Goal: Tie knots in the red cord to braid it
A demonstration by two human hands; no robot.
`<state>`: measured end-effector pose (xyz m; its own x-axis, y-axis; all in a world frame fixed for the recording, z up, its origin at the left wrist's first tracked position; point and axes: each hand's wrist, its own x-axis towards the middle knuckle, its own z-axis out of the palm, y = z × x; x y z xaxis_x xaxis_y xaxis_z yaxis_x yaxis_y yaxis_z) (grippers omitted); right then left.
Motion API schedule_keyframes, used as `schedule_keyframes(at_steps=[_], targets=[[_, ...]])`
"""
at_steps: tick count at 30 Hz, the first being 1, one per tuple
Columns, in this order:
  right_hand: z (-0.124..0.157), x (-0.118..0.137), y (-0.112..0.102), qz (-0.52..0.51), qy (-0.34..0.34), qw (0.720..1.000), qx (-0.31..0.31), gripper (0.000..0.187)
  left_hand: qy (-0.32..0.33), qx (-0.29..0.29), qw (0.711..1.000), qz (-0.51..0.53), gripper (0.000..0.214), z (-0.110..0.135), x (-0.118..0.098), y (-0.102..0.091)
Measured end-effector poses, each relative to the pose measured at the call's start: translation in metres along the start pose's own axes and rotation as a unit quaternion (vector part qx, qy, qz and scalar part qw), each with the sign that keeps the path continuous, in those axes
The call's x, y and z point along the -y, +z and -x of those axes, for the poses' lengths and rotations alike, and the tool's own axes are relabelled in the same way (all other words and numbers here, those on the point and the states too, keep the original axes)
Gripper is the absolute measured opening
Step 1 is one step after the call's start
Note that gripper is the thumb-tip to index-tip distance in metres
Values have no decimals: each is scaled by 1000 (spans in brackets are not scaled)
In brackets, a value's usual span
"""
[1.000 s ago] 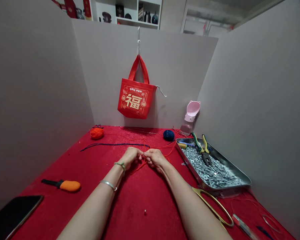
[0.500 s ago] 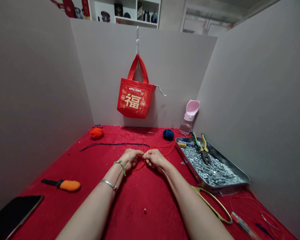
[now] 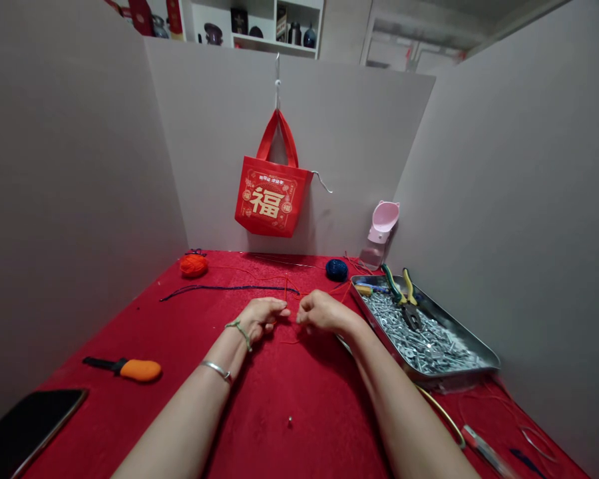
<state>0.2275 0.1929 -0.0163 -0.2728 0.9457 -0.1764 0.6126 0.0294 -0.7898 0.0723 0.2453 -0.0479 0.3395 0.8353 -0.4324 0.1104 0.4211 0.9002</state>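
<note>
The fingers [image 3: 279, 309] of the left hand [image 3: 259, 316] curl loosely inward, while those of the right hand [image 3: 323, 313] bunch together and point back toward them. The hands stand just apart, not touching, and I cannot tell whether either is clamped on anything. A thin red cord [image 3: 285, 290] rises in the gap between them, and its strands trail across the red bench [image 3: 329, 426]. With cord this fine, a pinch close to the fingertips would likely give the surest control.

A green thread band [image 3: 239, 326] and a silver bangle [image 3: 214, 369] circle the left wrist. Farther out lie an orange yarn ball [image 3: 194, 265], a navy ball [image 3: 336, 269] and a dark blue cord [image 3: 229, 289]. To the right, pliers [image 3: 406, 299] rest on screws [image 3: 424, 339] in a metal tray [image 3: 429, 372]. To the left are an orange-handled tool [image 3: 140, 370] and a phone [image 3: 30, 426]. Ahead, a red bag [image 3: 268, 203] hangs on the wall [image 3: 359, 146] — it bears a large gold 福, but its smaller print is unreadable.
</note>
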Motion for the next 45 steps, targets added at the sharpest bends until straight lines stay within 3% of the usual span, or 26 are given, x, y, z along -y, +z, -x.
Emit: schedule_keyframes(at_steps=[5,8,9,10,12,14,16,20,23,27,36,45], targets=[[17,42,16,175,-26,979,98,6,2,35,998,52,8,-4,3,0],[19,46,16,100,-35,966,234,7,2,33,997,71,8,-4,4,-3],[18,42,12,44,-36,967,248,9,3,25,997,70,9,-4,4,-4],[16,35,7,-18,-35,973,228,13,4,18,998,67,11,-3,4,-4],[9,19,0,-144,-13,986,88,16,7,18,998,58,15,-2,4,-4],[-1,6,-1,-271,38,961,-46,12,16,23,998,47,19,-2,5,-2],[-12,-2,7,-365,84,922,-93,8,27,19,999,35,21,-3,6,0],[-28,1,28,-440,86,891,-62,8,44,-8,999,24,21,-5,9,4],[-35,3,38,-409,88,906,-66,4,49,-30,998,4,20,-3,8,5],[-40,-8,44,-332,63,930,-147,6,44,-37,998,-30,12,3,6,4],[-35,-14,54,-372,65,915,-139,6,80,-86,991,-65,8,8,13,8],[-31,-13,52,-409,71,900,-134,8,168,-107,971,-131,14,11,23,9]])
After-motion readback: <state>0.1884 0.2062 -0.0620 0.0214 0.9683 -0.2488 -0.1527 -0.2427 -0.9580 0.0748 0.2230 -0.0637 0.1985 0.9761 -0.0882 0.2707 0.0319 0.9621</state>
